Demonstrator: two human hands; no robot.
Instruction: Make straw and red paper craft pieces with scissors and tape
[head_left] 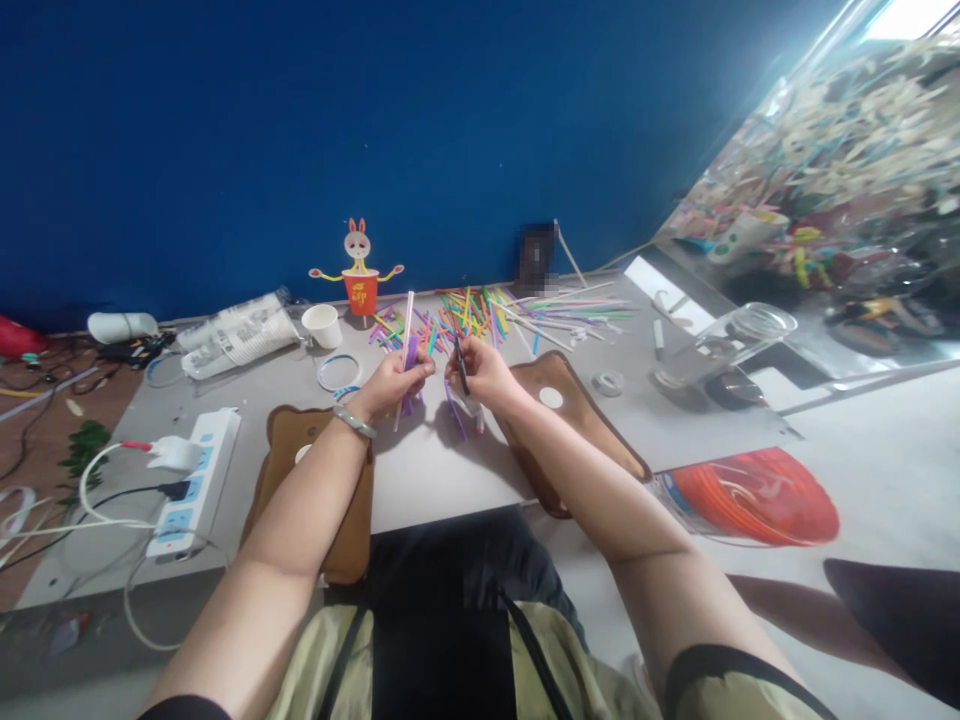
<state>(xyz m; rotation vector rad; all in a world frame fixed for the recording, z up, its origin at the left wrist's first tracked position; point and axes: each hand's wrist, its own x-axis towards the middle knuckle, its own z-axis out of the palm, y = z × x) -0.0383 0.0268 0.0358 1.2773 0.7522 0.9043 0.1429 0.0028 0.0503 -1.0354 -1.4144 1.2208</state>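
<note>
My left hand [397, 383] is closed around a small bundle of straws [409, 345], purple and pale, held upright over the grey table [442, 485]. A bracelet is on that wrist. Just to the right, my right hand [484, 375] grips a dark tool that looks like scissors [460, 365]. The two hands are close but apart. Purple strips [454, 412] lie below the right hand. Behind both hands spreads a pile of many-coloured cut straws [480, 312].
Two brown pads [341, 520] lie under the forearms. A red cup with a rabbit figure [361, 293], a white cup [322, 326] and bagged cups [244, 335] stand behind. A power strip [196, 485] is left; a clear jar [724, 345] and red bucket [772, 497] are right.
</note>
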